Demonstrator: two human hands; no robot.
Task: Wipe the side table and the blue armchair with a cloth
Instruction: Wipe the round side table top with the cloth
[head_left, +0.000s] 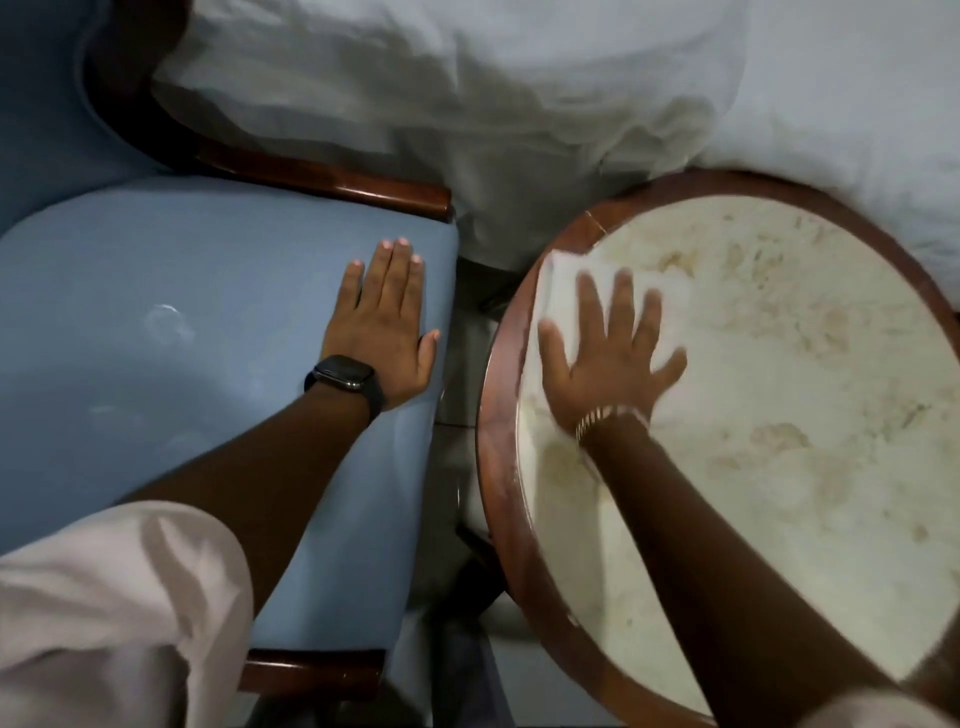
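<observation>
On the side table's (498, 415) left edge, the right hand (608, 358) presses a white cloth (561, 291) flat, fingers spread. Left hand (387, 322) lies flat, fingers together, on the blue armchair (182, 312) seat's right edge. White bedding (519, 104) crowds both far edges; a narrow gap separates them.

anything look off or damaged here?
Faint whitish ring marks stain the blue armchair seat. The side table shows brownish blotches that could be marble veining or grime. Nothing spilled or askew.
</observation>
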